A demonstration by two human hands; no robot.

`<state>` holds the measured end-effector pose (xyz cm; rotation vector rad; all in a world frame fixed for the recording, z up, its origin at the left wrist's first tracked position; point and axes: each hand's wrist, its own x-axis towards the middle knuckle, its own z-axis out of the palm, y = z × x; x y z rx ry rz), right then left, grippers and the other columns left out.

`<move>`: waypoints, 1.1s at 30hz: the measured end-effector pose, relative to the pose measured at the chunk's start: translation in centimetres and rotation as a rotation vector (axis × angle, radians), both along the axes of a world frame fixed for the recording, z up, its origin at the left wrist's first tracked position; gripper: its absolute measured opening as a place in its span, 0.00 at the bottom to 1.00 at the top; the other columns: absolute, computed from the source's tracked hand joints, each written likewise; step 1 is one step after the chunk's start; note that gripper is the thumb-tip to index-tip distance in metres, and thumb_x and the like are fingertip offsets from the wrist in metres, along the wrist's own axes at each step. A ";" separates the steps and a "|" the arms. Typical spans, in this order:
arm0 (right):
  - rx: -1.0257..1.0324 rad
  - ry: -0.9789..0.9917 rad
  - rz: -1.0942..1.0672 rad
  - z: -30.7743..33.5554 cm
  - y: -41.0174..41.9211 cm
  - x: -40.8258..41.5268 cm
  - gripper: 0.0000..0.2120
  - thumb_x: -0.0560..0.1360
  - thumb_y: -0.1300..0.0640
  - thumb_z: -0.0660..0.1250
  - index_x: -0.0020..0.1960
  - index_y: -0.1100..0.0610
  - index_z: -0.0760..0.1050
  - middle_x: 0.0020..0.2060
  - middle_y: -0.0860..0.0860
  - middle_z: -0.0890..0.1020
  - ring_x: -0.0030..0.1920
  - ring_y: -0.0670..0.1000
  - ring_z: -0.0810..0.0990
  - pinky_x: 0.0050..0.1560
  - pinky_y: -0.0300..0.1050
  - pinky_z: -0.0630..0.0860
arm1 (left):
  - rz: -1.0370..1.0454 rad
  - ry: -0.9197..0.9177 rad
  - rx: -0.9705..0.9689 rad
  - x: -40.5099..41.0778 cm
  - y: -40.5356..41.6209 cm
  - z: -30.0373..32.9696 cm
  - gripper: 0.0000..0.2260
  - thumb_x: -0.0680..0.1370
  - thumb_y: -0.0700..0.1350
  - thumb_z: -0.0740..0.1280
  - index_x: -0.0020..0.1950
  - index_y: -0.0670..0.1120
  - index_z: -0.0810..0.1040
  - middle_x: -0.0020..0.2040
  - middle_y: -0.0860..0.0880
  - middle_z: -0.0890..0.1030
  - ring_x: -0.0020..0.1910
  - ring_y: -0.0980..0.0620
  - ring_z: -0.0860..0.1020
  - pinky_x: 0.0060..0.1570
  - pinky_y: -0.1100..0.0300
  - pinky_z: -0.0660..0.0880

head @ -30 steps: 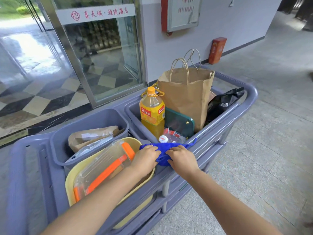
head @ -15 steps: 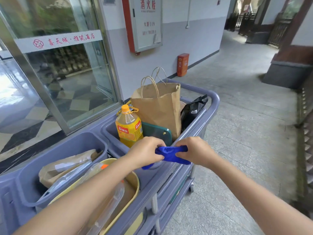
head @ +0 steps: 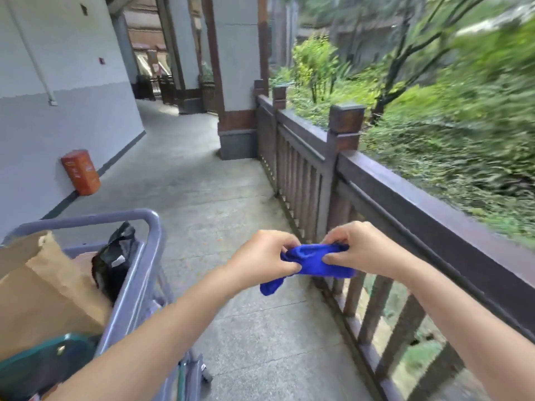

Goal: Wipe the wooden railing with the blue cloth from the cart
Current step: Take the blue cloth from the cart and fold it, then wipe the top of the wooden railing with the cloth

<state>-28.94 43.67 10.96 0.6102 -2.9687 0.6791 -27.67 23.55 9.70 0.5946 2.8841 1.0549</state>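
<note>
A bunched blue cloth (head: 314,263) hangs in the air between both hands, over the stone floor. My left hand (head: 260,259) pinches its left end and my right hand (head: 363,250) grips its right end. The dark wooden railing (head: 405,195) runs along the right side, from the near right corner back to a pillar, with a square post (head: 346,120) partway along. My right hand is just in front of the railing's balusters, apart from the top rail. The grey cart (head: 150,241) stands at the lower left, to the left of my left arm.
The cart holds a brown paper bag (head: 37,296), a black bag (head: 113,261) and a green flat item (head: 43,363). An orange box (head: 81,172) sits against the left wall. A pillar (head: 236,82) stands at the railing's far end. Greenery lies beyond the railing.
Both hands have lifted the blue cloth off the cart and carried it right, toward the railing. The view has swung right, from the glass door and cart to the corridor and railing.
</note>
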 end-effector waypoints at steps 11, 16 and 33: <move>0.078 0.054 -0.618 5.0 24.3 11.6 0.07 0.66 0.57 0.67 0.42 0.54 0.80 0.37 0.53 0.83 0.39 0.54 0.79 0.42 0.48 0.76 | -0.634 0.148 -0.017 -1.2 28.2 3.8 0.04 0.67 0.44 0.69 0.41 0.47 0.79 0.37 0.49 0.82 0.41 0.52 0.81 0.44 0.54 0.79; 0.115 0.153 -0.860 6.6 30.4 17.2 0.06 0.65 0.55 0.66 0.40 0.49 0.79 0.35 0.49 0.81 0.38 0.53 0.77 0.41 0.50 0.77 | -0.820 0.229 0.086 1.4 37.3 4.8 0.02 0.68 0.42 0.68 0.37 0.48 0.76 0.34 0.47 0.80 0.39 0.46 0.80 0.39 0.54 0.76; 0.318 -0.008 -1.589 -4.2 34.3 28.8 0.10 0.71 0.51 0.62 0.51 0.50 0.75 0.50 0.47 0.80 0.55 0.49 0.77 0.56 0.49 0.71 | -1.575 0.567 -0.098 9.1 53.3 -2.8 0.10 0.73 0.42 0.64 0.53 0.45 0.77 0.53 0.45 0.80 0.56 0.45 0.76 0.50 0.52 0.73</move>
